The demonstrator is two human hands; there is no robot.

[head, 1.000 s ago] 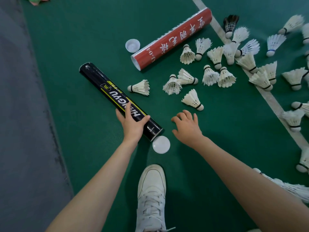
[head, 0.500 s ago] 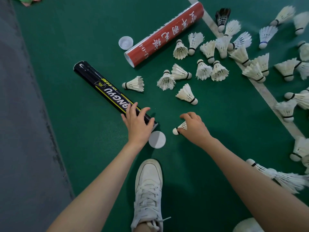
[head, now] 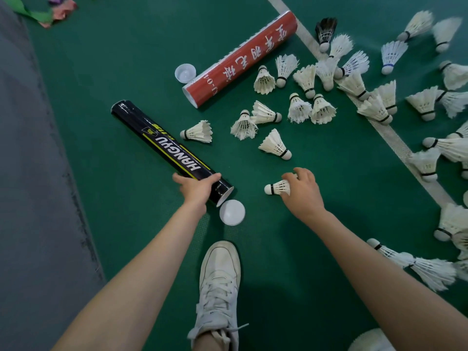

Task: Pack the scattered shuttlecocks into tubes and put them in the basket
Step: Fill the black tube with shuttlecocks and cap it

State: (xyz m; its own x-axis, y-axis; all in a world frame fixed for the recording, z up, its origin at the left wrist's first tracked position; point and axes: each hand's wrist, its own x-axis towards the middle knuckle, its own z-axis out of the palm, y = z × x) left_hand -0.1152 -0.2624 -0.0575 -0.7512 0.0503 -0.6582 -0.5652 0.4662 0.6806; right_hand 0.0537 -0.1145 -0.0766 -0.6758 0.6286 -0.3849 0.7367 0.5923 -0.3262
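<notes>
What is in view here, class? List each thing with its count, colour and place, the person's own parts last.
black tube: one, black and yellow, lying left of centre
red tube: one, red with white writing, lying top centre
white cap: one, white, at the black tube's open end
clear cap: one, translucent, beside the red tube's near end
loose shuttlecocks: many, white, scattered at right
black shuttlecock: one, black, right of the red tube
held shuttlecock: one, white, in the right hand
shoe: one, white, bottom centre
left hand: one, gripping the black tube
right hand: one, holding the held shuttlecock
</notes>
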